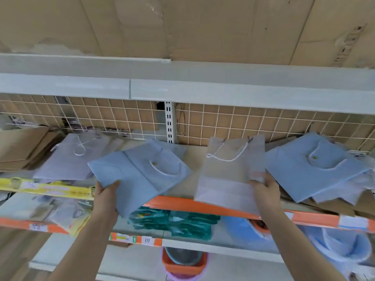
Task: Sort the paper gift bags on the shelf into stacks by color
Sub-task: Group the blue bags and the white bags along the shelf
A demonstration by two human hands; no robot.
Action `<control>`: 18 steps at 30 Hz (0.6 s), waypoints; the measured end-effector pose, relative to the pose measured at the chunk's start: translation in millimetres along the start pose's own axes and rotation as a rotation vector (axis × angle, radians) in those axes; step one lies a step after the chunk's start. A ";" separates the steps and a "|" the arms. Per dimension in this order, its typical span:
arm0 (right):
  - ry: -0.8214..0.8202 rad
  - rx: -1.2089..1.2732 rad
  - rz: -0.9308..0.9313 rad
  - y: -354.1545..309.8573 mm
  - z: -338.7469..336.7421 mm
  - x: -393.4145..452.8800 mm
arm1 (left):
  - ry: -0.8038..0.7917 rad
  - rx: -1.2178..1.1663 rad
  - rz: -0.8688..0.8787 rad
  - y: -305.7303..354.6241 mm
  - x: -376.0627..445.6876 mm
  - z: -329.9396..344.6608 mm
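My left hand (106,196) grips the lower corner of a flat blue gift bag (140,175), held tilted over the shelf's front edge. A flat pale grey gift bag (229,179) with a white cord handle is held at its right edge by my right hand (265,189). A stack of blue bags (312,167) lies on the shelf at the right, with pale bags partly hidden beneath it. At the left, a pale lilac bag (69,159) lies flat, and brown paper bags (22,147) sit at the far left.
The shelf has an orange front rail (203,205) and a white wire grid back (121,118). A grey shelf (182,86) hangs close above. Below are teal packets (174,222), blue plastic basins (334,246) and an orange bowl (184,264). A yellow package (44,188) lies at the left edge.
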State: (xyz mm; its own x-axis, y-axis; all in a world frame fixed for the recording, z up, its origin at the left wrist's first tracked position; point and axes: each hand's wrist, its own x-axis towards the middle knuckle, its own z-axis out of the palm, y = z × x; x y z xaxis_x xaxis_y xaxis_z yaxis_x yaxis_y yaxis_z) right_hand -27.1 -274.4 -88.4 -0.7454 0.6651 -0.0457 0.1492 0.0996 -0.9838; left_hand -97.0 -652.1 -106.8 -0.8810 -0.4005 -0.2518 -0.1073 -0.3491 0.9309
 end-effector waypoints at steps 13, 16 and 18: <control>-0.146 -0.064 -0.004 -18.2 64.4 15.9 | 0.032 0.554 0.003 -4.2 73.9 34.7; -0.197 -0.080 0.004 -18.5 83.9 24.3 | 0.112 0.831 0.056 -6.9 86.3 31.6; -0.233 -0.083 0.020 -18.4 96.4 27.8 | 0.118 0.922 0.070 -13.4 95.9 26.7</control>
State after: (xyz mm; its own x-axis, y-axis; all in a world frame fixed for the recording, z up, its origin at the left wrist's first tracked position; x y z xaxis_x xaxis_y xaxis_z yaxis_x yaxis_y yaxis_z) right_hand -113.2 -329.1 -88.3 -0.8700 0.4800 -0.1130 0.2108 0.1548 -0.9652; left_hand -192.3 -663.2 -136.3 -0.8522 -0.4965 -0.1650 -0.4237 0.4698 0.7745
